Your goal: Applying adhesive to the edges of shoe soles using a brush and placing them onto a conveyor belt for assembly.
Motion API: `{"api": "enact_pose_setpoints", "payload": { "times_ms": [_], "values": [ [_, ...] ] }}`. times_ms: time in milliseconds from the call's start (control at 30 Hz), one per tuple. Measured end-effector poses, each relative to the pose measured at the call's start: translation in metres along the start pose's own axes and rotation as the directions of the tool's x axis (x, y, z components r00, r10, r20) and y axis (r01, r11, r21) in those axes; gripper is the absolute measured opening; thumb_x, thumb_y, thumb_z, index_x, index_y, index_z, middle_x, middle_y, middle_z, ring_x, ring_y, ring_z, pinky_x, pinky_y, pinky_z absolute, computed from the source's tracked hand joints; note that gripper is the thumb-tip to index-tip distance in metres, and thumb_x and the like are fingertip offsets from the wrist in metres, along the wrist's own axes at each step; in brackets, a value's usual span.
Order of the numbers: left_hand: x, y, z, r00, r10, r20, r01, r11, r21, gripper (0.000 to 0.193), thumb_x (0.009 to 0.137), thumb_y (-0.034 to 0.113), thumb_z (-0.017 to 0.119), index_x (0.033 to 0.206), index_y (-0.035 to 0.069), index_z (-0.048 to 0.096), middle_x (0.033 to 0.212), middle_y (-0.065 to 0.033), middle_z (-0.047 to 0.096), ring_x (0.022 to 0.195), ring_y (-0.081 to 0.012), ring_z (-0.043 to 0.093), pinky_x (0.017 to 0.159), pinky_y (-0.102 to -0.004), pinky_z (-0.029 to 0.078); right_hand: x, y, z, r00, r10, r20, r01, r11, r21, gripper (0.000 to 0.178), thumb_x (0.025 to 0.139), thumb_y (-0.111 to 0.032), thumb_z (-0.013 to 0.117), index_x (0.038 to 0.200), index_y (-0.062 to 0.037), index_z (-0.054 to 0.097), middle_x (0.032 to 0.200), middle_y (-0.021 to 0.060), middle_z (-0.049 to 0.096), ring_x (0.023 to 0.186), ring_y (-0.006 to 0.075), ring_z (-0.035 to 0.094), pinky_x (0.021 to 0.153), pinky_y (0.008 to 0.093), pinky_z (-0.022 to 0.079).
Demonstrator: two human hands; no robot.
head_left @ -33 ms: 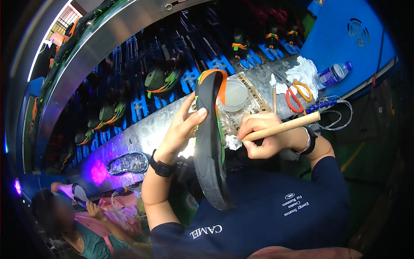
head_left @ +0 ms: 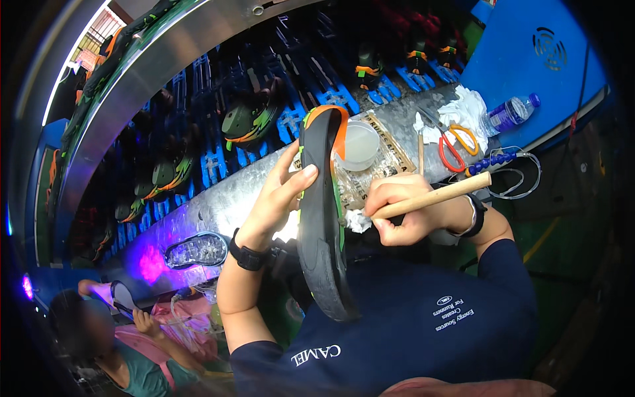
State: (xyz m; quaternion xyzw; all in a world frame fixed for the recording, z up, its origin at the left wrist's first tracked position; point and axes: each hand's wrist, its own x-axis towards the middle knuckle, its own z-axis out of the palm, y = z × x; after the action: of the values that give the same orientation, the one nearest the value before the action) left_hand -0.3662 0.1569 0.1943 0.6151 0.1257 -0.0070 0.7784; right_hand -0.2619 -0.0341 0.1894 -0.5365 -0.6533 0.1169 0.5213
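Observation:
My left hand point(head_left: 281, 192) is closed on a long black shoe sole point(head_left: 322, 218), its thumb against the side and its fingers partly hidden behind. The sole stands nearly upright in the picture, with an orange band at its upper end and green edging. To its right, my right hand point(head_left: 403, 208) is closed round a pale wooden stick point(head_left: 450, 193), which slants up to the right. A small crumpled white wad point(head_left: 358, 221) shows beside the stick's lower end, near the sole's edge; whether it is attached cannot be told. Behind the sole stands a round tub point(head_left: 361, 147) of cloudy liquid.
On the metal ledge lie scissors point(head_left: 452, 147) with red and orange handles, white crumpled paper point(head_left: 463, 112), a bottle point(head_left: 512, 115) and a clear-wrapped sole point(head_left: 196, 251). Blue racks point(head_left: 215, 165) carrying shoe parts run behind. Another person point(head_left: 126, 331) sits at lower left.

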Motion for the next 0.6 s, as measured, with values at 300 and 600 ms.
{"api": "enact_pose_setpoints", "payload": {
  "times_ms": [300,600],
  "values": [
    [0.004,-0.001,0.0,0.995,-0.014,-0.094,0.024,0.994,0.104,0.073,0.074,0.031,0.057,0.131,0.003,0.02,0.103,-0.0113,0.052,0.083,-0.0104,0.052,0.05,-0.0162,0.037,-0.003,-0.009,0.009,0.997,-0.025,0.067,0.016,0.992,0.124,0.013,0.06,-0.001,0.058,0.072,-0.0026,0.053,0.061,0.0065,0.052,0.048,0.0186,0.051,0.044,0.0263,0.041],
    [-0.004,0.003,0.002,0.995,0.082,0.053,-0.081,0.997,-0.007,0.067,0.075,0.026,0.056,0.13,0.004,0.023,0.111,-0.0114,0.048,0.098,-0.016,0.05,0.079,-0.0269,0.041,0.001,0.04,-0.012,0.796,0.302,-0.525,-0.191,0.948,0.256,0.008,0.075,-0.003,0.056,0.083,-0.0022,0.055,0.067,-0.0025,0.051,0.055,-0.0001,0.043,0.047,0.0146,0.034]
  ]
}}
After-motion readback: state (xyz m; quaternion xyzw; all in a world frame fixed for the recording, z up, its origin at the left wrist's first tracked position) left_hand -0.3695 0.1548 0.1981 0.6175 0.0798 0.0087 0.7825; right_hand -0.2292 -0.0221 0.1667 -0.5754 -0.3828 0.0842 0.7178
